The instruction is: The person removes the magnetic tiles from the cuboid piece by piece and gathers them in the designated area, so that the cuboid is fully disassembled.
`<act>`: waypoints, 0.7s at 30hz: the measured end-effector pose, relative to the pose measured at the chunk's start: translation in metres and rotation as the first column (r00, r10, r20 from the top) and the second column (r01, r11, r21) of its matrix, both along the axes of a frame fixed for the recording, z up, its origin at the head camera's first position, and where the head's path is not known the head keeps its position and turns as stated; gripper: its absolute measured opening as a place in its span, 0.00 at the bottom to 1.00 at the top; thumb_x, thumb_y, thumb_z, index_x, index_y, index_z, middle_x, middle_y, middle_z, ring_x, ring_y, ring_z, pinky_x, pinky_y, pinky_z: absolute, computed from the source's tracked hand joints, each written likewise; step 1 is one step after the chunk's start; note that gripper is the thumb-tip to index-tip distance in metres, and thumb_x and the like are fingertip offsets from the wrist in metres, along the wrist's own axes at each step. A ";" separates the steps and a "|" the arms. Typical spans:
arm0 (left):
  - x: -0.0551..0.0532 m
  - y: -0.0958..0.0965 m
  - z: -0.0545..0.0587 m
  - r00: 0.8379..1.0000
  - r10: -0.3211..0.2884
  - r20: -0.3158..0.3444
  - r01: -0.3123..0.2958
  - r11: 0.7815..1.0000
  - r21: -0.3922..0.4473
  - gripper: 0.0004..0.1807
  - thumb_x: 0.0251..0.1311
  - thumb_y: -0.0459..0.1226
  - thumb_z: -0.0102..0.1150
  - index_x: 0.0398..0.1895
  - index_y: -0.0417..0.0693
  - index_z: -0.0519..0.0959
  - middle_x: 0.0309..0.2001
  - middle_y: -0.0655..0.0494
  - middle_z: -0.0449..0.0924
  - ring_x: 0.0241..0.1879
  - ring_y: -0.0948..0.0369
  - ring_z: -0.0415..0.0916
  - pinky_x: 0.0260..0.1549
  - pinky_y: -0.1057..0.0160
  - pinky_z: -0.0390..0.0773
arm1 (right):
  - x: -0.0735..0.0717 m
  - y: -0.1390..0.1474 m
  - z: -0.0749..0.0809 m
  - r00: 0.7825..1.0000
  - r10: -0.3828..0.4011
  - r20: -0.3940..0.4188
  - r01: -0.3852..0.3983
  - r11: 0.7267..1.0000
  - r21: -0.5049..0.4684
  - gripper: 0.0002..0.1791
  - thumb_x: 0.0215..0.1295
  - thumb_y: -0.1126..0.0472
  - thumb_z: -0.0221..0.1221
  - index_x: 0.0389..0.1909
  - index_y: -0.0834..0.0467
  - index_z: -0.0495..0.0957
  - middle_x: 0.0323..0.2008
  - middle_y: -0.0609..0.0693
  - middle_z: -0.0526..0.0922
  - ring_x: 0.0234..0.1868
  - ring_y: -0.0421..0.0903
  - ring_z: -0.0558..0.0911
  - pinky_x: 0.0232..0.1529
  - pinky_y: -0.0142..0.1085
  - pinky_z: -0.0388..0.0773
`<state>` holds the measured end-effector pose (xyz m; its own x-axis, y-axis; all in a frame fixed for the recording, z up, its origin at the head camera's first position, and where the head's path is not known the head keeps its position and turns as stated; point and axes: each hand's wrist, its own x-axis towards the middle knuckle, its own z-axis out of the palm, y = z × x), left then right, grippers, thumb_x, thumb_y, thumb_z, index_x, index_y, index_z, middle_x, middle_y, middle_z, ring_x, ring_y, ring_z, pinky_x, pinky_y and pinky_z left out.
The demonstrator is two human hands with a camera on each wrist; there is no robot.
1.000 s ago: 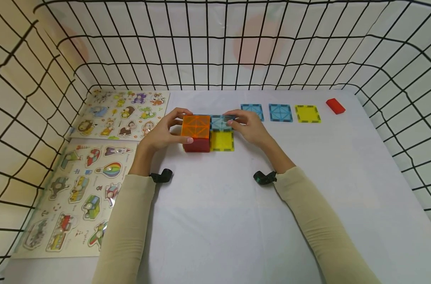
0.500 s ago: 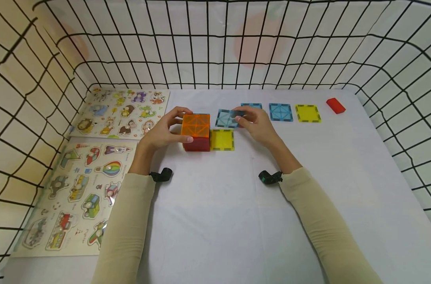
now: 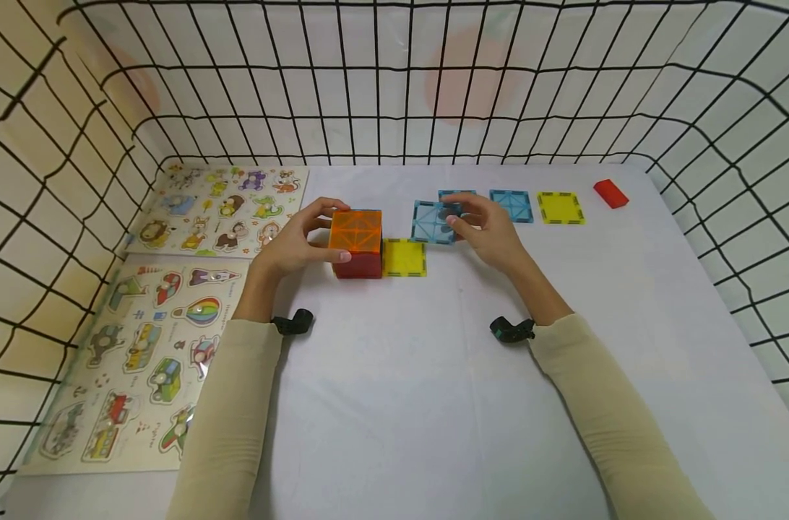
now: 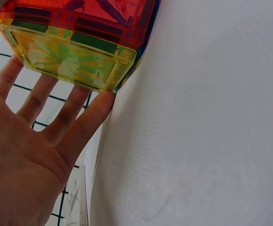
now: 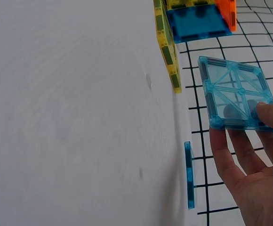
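Observation:
My left hand (image 3: 289, 242) grips a cube of translucent magnetic tiles (image 3: 356, 232), thumb on its red front and fingers toward the back. Its top is orange; the left wrist view shows a yellow side (image 4: 68, 59). A flat yellow tile (image 3: 404, 258) lies against the cube's right side on the table. Between thumb and fingers, my right hand (image 3: 493, 232) pinches a see-through blue magnetic tile (image 3: 430, 222). In the right wrist view that blue tile (image 5: 237, 92) is off the table, apart from the cube.
Behind the right hand lies a partly hidden blue tile (image 3: 457, 193). Farther right are another blue tile (image 3: 511, 206), a yellow tile (image 3: 561, 208) and a red block (image 3: 610, 193). Two picture puzzle boards (image 3: 222, 209) (image 3: 141, 368) lie left. Black wire mesh (image 3: 362, 92) encloses the table.
My right hand has drawn the blue tile away from beside the cube, rightward and slightly nearer, uncovering table behind the flat yellow tile. The left hand keeps its hold on the cube.

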<state>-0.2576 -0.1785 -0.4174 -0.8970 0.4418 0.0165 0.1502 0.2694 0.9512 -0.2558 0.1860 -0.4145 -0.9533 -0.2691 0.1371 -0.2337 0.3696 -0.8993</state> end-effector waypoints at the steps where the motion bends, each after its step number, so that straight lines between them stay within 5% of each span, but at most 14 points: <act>1: 0.000 0.000 0.000 1.000 0.001 0.000 -0.001 1.000 0.002 0.40 0.49 0.34 0.79 0.67 0.57 0.71 0.65 0.54 0.69 0.65 0.51 0.68 0.63 0.41 0.76 | 0.000 0.002 0.000 1.000 -0.001 0.000 0.001 1.000 0.004 0.19 0.75 0.57 0.61 0.64 0.49 0.78 0.58 0.52 0.82 0.54 0.53 0.85 0.46 0.33 0.87; 13: 0.000 0.000 0.000 1.000 -0.009 0.012 0.009 0.999 0.033 0.40 0.49 0.33 0.79 0.67 0.58 0.71 0.65 0.54 0.68 0.64 0.52 0.68 0.60 0.45 0.78 | 0.010 0.022 0.000 1.000 -0.013 -0.024 0.014 0.999 0.044 0.21 0.76 0.59 0.59 0.67 0.51 0.77 0.63 0.53 0.79 0.56 0.55 0.84 0.44 0.27 0.85; 21: 0.000 -0.002 -0.001 1.000 -0.011 0.002 0.011 0.999 0.033 0.39 0.50 0.33 0.79 0.67 0.58 0.72 0.66 0.54 0.67 0.64 0.52 0.68 0.60 0.44 0.78 | 0.009 0.035 -0.003 1.000 -0.030 -0.005 0.031 0.997 0.065 0.20 0.75 0.58 0.59 0.66 0.51 0.77 0.58 0.54 0.81 0.48 0.52 0.85 0.42 0.29 0.86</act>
